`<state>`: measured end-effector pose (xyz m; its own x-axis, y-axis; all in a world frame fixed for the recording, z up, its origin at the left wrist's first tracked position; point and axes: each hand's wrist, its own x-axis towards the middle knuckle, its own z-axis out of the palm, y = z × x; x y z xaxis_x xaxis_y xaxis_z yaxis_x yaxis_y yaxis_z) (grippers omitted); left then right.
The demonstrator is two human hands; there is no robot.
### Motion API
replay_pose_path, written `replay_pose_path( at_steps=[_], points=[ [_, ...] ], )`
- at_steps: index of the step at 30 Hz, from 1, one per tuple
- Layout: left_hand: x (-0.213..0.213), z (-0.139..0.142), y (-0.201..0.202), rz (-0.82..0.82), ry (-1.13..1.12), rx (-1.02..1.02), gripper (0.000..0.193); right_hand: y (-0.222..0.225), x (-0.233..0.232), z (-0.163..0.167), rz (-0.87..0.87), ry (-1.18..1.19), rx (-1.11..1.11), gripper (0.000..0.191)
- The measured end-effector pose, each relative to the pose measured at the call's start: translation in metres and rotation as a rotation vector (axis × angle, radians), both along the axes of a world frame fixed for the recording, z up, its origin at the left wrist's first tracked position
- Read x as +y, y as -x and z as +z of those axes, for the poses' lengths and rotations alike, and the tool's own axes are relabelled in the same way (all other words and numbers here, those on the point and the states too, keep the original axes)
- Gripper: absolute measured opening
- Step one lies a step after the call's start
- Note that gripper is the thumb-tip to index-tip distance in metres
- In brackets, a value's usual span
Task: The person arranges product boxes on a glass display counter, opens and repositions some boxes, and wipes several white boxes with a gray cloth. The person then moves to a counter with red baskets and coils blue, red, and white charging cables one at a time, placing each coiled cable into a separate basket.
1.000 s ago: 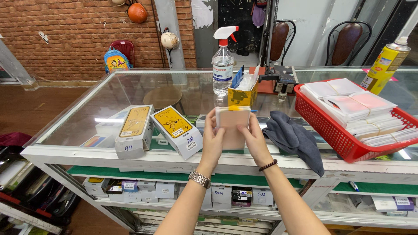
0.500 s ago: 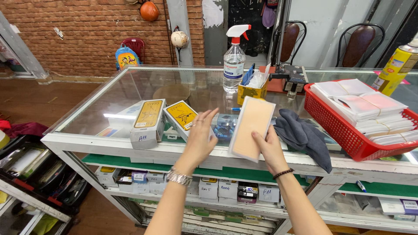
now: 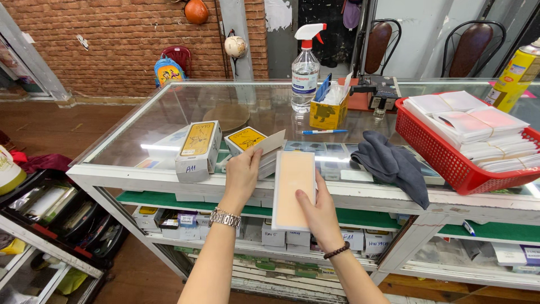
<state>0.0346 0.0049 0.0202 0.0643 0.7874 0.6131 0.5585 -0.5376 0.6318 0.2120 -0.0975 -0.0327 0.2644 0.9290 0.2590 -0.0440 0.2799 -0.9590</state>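
Peach-coloured and flat, the slim panel (image 3: 293, 188) stands nearly upright against the palm of my right hand (image 3: 319, 213), which grasps it from below and behind, thumb laid over its lower face; its top edge reaches up over the front rail of the bench (image 3: 394, 198). Just to the left of that hand, my left hand (image 3: 243, 171) pinches a small white card (image 3: 270, 142) between thumb and fingers, the card poking up past the fingertips. A metal watch (image 3: 225, 218) sits on the left wrist and a dark bead bracelet (image 3: 336, 250) on the right.

Right beyond the left hand I see a white box with a yellow label (image 3: 246, 141), lying tilted on the glass, and further left a taller box with a yellow face (image 3: 198, 148) standing on its side. To the right of the right hand a grey cloth (image 3: 389, 164) drapes over the bench edge, and beyond it sits a red basket (image 3: 444, 160) stacked with white packets. Farther away from both hands are a blue pen (image 3: 323, 132), a small yellow box (image 3: 328, 112) and a spray bottle (image 3: 305, 68).
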Motion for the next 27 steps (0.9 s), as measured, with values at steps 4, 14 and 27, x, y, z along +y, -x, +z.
replay_pose_path(
  at_steps=[4, 14, 27],
  points=[
    [-0.012, 0.009, -0.011, -0.026, 0.049, -0.063, 0.028, 0.015, 0.0, 0.009, -0.136, -0.023, -0.195, 0.079],
    [-0.026, -0.001, -0.005, -0.088, 0.142, -0.032, 0.031, 0.016, 0.003, 0.025, 0.152, 0.088, -0.182, 0.075],
    [-0.02, -0.024, 0.0, -0.276, -0.069, -0.042, 0.033, -0.015, 0.095, 0.031, 0.121, 0.272, -0.195, 0.095]
  ],
)
